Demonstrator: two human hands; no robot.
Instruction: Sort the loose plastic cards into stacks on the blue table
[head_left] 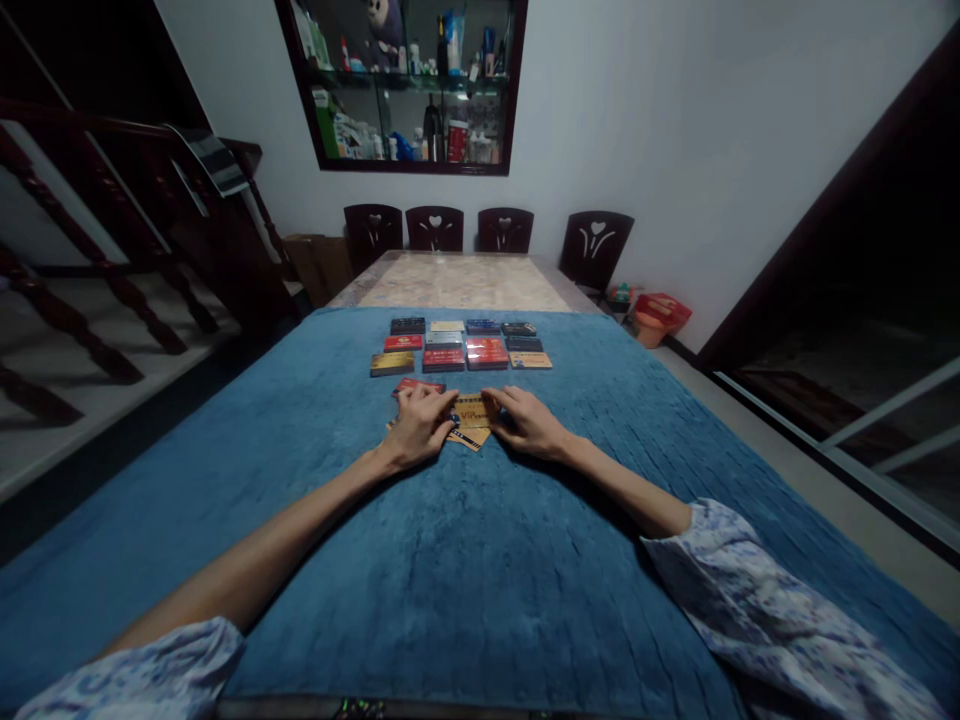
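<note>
Between my two hands is a gold VIP card [472,411], gripped at its left end by my left hand [417,426] and at its right end by my right hand [527,421]. Both hands have their fingers closed on it. Beneath it a yellow-and-black card [472,438] lies on the blue cloth, partly covered. A red card [418,384] shows just behind my left hand. Farther off, cards lie in rows of small stacks, among them a gold stack [392,364], a red stack [487,353] and a yellow card [530,360].
A blue cloth [450,560] covers the near part of the table; its far end shows a bare stone-patterned top [465,280]. Several dark chairs [506,230] stand along the far wall. To the left runs a wooden stair railing [97,240]. A red bag [664,308] sits on the floor at right.
</note>
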